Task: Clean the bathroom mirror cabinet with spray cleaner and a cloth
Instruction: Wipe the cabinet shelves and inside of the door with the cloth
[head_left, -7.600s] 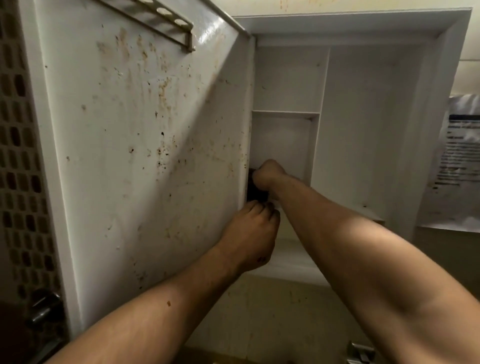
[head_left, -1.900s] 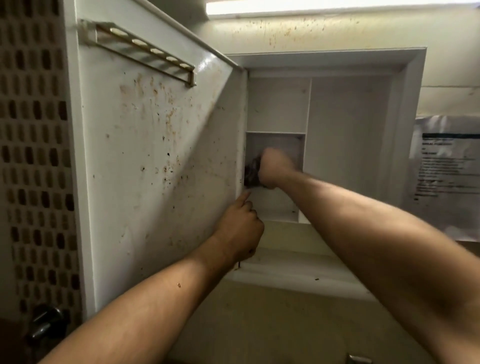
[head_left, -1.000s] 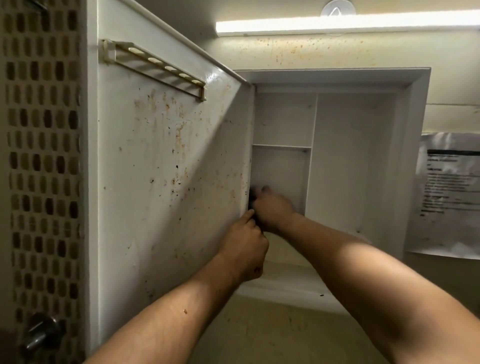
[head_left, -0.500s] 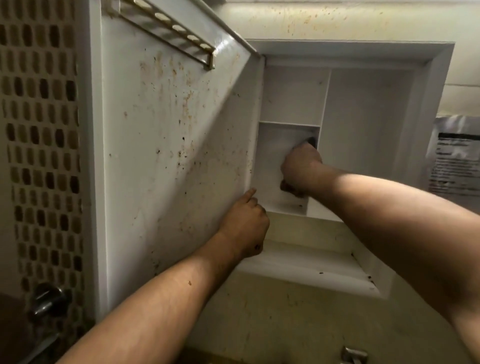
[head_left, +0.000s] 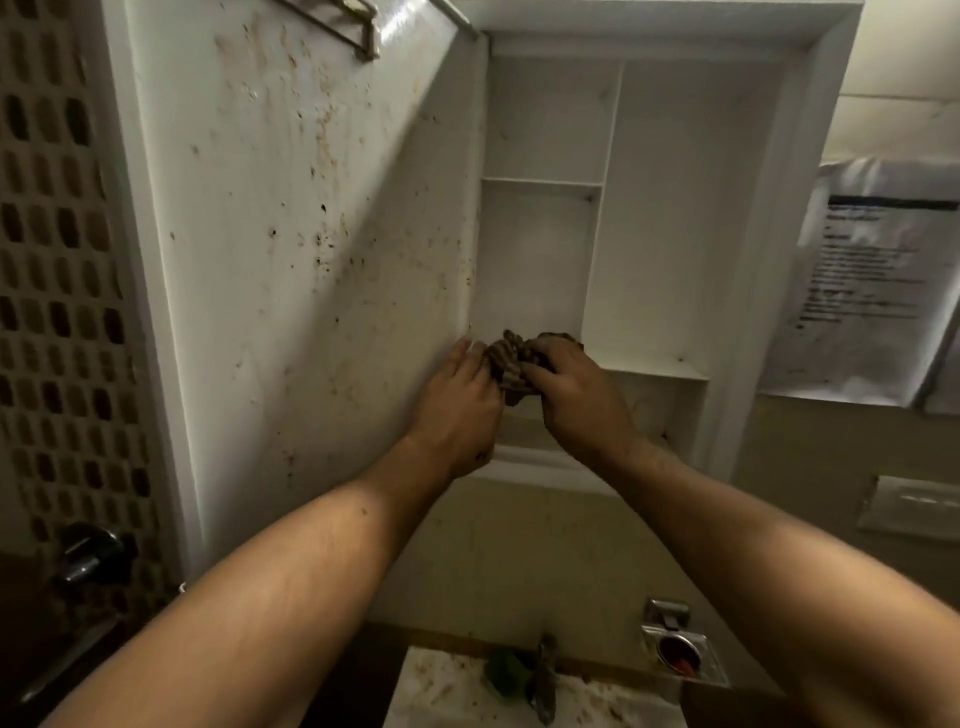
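The white mirror cabinet (head_left: 685, 218) hangs open on the wall, its shelves bare. Its open door (head_left: 291, 249) swings out to the left, the inner face speckled with brown stains. A dark, crumpled cloth (head_left: 506, 361) sits bunched between both hands in front of the cabinet's lower left compartment. My right hand (head_left: 569, 387) grips the cloth from the right with curled fingers. My left hand (head_left: 460, 400) is by the door's free edge, its fingers touching the cloth's left side. No spray cleaner is in view.
A plastic-covered paper notice (head_left: 872, 275) hangs on the wall right of the cabinet. Below are a stained sink (head_left: 447, 691) with a tap (head_left: 543, 675) and a metal fitting (head_left: 675, 644). A patterned tile wall (head_left: 57, 291) and chrome knob (head_left: 85, 553) are at the left.
My right hand has come down out of the middle compartment with the cloth and met my left hand at the door edge. The view has tilted downward, showing the sink.
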